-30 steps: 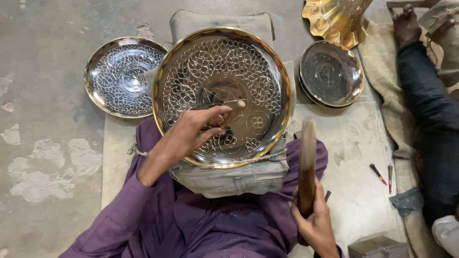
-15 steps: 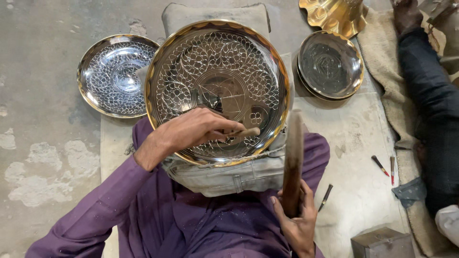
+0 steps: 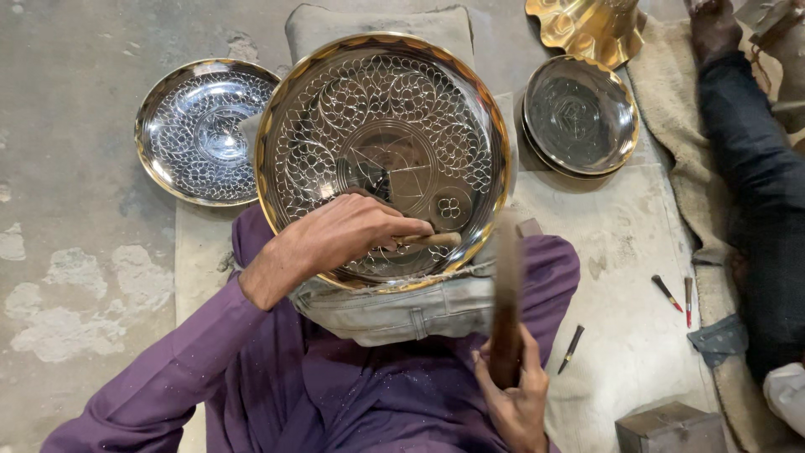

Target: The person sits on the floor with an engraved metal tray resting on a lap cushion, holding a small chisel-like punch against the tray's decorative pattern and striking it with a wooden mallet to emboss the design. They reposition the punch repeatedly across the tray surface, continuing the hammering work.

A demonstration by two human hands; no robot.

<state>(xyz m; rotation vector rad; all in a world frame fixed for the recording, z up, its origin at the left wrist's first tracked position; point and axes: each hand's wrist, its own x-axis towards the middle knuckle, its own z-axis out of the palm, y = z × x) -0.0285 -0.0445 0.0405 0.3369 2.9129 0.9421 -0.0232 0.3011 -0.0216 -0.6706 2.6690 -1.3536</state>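
We had brought the left hand (image 3: 348, 235), clenched on a slim chisel (image 3: 428, 240), lower across the engraved tray (image 3: 381, 109). Our right hand (image 3: 513, 403) still gripped the wooden mallet (image 3: 506, 302), raised beside the tray; engraving evidently remained underway.

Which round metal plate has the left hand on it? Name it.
The largest engraved plate, gold-rimmed, propped on the lap. The left hand presses a chisel to it; the left plate and right plate lie untouched.

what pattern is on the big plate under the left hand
Silvery engraved scrolling loops and flower circles around a central disc, with a golden rim, on the big plate; it shows best in the head view.
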